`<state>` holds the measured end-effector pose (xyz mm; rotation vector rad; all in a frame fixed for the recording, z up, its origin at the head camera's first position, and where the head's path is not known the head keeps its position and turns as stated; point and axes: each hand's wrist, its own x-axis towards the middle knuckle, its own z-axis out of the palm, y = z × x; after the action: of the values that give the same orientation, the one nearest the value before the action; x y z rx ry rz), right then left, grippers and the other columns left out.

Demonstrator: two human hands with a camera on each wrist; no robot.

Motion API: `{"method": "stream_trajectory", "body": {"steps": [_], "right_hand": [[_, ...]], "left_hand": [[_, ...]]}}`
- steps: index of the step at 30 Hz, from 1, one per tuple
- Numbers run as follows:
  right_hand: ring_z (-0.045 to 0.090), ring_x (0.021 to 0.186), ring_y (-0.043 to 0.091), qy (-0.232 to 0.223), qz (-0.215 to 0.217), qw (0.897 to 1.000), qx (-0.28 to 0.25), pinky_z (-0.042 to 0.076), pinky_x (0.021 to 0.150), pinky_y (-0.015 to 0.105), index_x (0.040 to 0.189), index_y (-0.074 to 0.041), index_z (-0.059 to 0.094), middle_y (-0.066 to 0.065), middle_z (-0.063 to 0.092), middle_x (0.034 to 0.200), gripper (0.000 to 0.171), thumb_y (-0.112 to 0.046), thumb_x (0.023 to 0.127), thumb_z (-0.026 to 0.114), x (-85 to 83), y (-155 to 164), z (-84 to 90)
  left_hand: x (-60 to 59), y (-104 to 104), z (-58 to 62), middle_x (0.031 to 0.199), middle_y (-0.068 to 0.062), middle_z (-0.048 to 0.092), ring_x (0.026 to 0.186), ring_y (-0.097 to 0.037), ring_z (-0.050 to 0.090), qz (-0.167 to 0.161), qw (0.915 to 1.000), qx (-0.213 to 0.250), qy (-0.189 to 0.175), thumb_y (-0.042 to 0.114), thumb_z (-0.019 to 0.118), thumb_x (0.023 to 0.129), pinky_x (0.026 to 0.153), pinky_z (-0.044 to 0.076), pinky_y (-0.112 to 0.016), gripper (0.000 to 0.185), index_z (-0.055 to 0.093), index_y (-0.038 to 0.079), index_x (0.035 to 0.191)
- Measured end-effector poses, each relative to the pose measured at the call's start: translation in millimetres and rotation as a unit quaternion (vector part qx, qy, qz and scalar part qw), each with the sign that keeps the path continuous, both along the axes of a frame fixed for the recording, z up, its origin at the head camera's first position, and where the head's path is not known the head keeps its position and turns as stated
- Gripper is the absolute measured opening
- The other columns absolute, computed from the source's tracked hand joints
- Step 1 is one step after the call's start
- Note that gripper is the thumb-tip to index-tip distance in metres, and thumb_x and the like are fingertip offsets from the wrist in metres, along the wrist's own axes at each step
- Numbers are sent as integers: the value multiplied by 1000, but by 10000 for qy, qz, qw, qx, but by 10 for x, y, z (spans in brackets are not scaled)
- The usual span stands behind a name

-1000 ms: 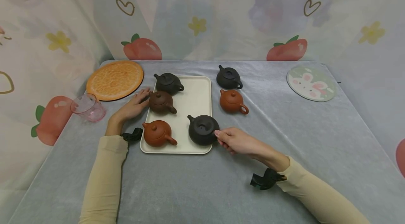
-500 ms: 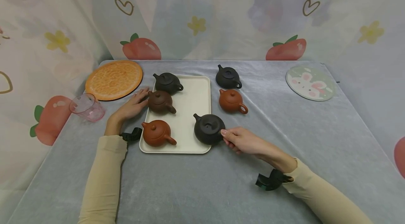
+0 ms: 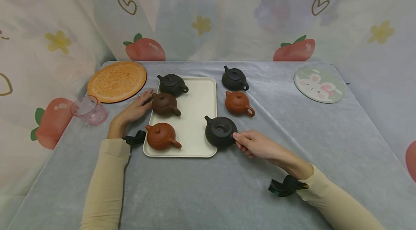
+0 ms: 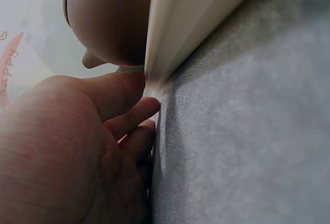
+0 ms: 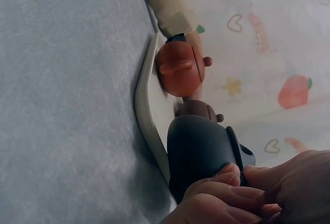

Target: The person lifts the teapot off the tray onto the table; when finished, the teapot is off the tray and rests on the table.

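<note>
Since one second earlier, the lidless black teapot (image 3: 221,131) had shifted rightward across the tray (image 3: 196,114), from well inside the near right corner to straddling the tray's right edge. Right hand (image 3: 255,144) pinched the pot at its handle side, fingers (image 5: 227,193) curled against the dark body; pot upright, spout pointing away to the left. Left hand (image 3: 134,108) unchanged in place: flat on the counter (image 3: 292,143), fingers (image 4: 131,118) straight and relaxed, tips touching the tray's left rim just beside the dark brown teapot (image 3: 165,104).

On the tray, left column, far to near: a black lidded teapot (image 3: 172,84), the dark brown one, a red-orange teapot (image 3: 160,136). Off the tray, just right of it: another black lidded teapot (image 3: 234,78) and a second red-orange teapot (image 3: 238,103), near the moved pot but apart from it.

Farther out: orange round mat (image 3: 117,81) at far left, pink cup (image 3: 89,109) tilted near the left edge, rabbit coaster (image 3: 318,85) far right.
</note>
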<state>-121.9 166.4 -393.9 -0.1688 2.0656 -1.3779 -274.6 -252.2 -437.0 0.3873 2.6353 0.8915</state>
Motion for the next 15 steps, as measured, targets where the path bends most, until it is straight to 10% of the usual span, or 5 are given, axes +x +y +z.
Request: {"method": "stream_trajectory", "body": {"steps": [15], "right_hand": [[30,51,8,-2,-122,9998,131,29,47,20,78,1,48,-2,42,66,50,-41,105,41,48,190,-4]], "left_hand": [[36,32,25,165,-12,4,151,-33,-7,-38,9999,88,74,31,34,107,122,-4,-52,58,22,1,155]]}}
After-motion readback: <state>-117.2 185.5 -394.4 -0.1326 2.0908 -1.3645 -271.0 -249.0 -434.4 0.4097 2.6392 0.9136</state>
